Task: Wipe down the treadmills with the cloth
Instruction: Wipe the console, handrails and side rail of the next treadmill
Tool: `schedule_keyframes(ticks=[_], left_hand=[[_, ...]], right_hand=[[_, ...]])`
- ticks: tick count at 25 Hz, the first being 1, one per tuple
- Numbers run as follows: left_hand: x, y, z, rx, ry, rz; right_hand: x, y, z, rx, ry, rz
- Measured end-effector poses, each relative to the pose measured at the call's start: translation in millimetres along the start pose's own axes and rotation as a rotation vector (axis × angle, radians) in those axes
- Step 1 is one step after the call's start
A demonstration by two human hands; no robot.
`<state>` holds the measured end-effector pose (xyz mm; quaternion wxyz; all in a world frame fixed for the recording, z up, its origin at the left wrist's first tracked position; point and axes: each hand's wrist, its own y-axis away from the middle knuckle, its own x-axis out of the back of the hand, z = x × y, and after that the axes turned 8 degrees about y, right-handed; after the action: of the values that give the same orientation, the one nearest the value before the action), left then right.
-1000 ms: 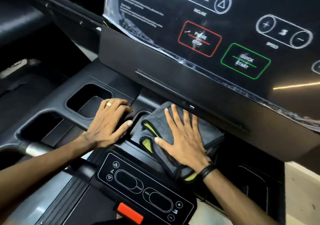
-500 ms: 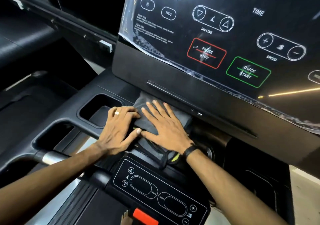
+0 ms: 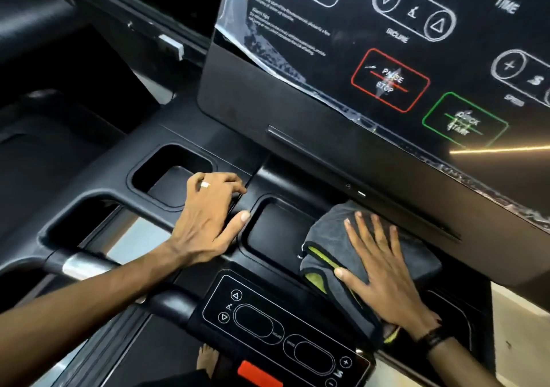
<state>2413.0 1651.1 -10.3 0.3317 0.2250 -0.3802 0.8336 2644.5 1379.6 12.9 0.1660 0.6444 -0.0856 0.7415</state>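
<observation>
1. Pressing flat from the head view, the right hand (image 3: 387, 270) is laid palm-down on the cloth (image 3: 327, 238) with fingers spread wide and pointing up toward the console; nothing is pinched, the cloth is only pinned under the open palm.
2. The left hand (image 3: 208, 217) is planted on the treadmill deck (image 3: 98, 184), fingers loosely curled and apart, thumb stretched out to the rim of the centre tray (image 3: 276, 232); nothing is held. A ring (image 3: 205, 184) is seen on one finger.
3. The grey cloth, folded with a yellow-green edge showing, is found at the right end of the centre tray, tucked under the console's lower lip; its long axis is run from upper left to lower right, along the forearm.
4. A wristband (image 3: 434, 339) is worn on the right wrist.
5. The display panel (image 3: 387, 44) is overhung above, a cup recess (image 3: 172, 166) is set left of the left hand, and the control pad (image 3: 282, 327) with a red tab (image 3: 259, 373) is placed nearest the camera.
</observation>
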Motion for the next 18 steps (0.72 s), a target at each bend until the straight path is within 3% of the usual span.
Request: schedule_keyframes(ticks=[9, 14, 18], left_hand=[[1, 0, 0, 0.076, -0.021, 0.114], [2, 0, 3, 0.127, -0.037, 0.139], [1, -1, 5, 0.133, -0.087, 0.075]], right_hand=[[19, -125, -86, 0.353, 0.086, 0.128], [20, -140, -111, 0.373, 0.069, 0.187], [16, -108, -78, 0.318, 0.043, 0.187]])
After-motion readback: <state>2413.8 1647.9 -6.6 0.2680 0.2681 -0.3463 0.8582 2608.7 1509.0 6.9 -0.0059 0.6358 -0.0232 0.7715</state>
